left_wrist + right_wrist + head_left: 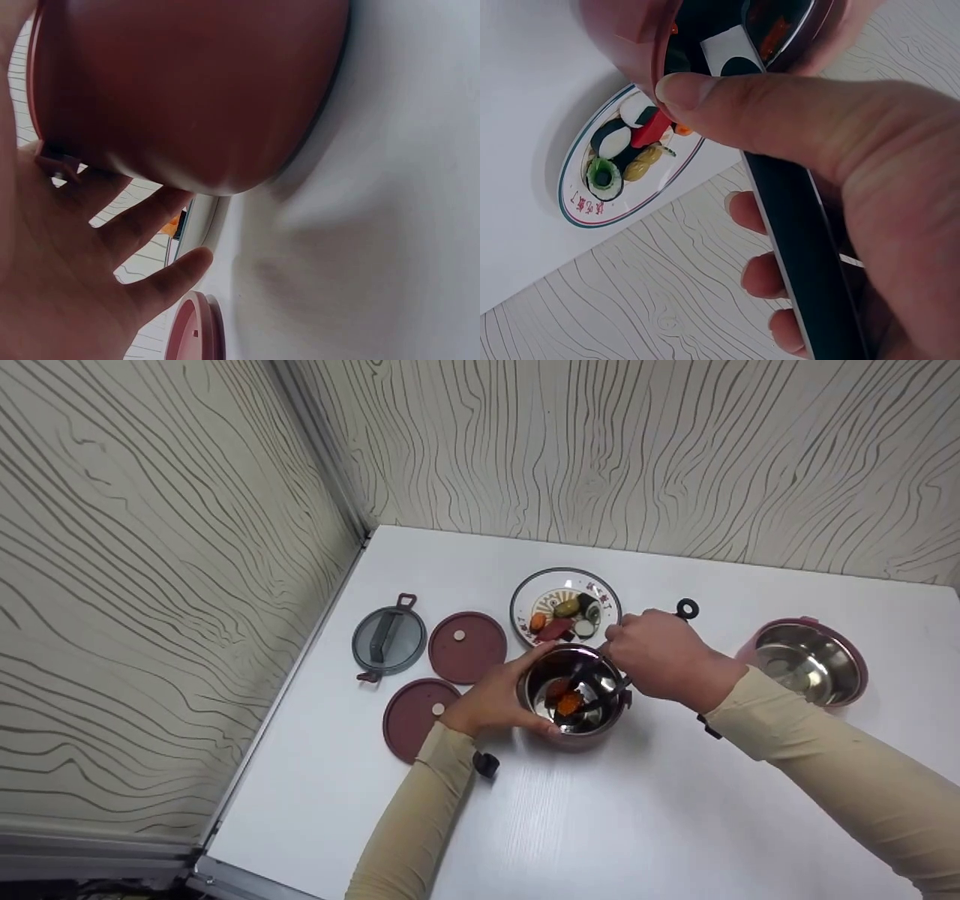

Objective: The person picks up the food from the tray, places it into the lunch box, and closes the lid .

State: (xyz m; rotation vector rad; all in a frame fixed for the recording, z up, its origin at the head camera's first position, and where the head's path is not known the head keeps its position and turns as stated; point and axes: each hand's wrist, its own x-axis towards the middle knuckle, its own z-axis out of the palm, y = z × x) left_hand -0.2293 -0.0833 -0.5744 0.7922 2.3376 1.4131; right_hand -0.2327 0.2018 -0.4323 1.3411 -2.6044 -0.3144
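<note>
A dark red pot (577,742) with a shiny steel inside stands on the table, and my left hand (491,697) holds it from the left, thumb at the near rim and fingers at the far side. In the left wrist view the fingers spread along the pot's wall (187,90). My right hand (652,652) grips black-handled tongs (791,232), whose ring end (687,609) sticks out behind the hand. The tongs' tips reach down into the pot, at an orange-topped sushi piece (570,703). A reddish-brown piece (556,688) lies beside it.
Behind the pot, a dark-rimmed plate (551,583) bears several sushi pieces. To the left lie two dark red round lids (480,652) (401,724) and a grey lid (405,641) with a handle. A pink-rimmed steel bowl (810,660) stands at the right. Patterned walls border the table.
</note>
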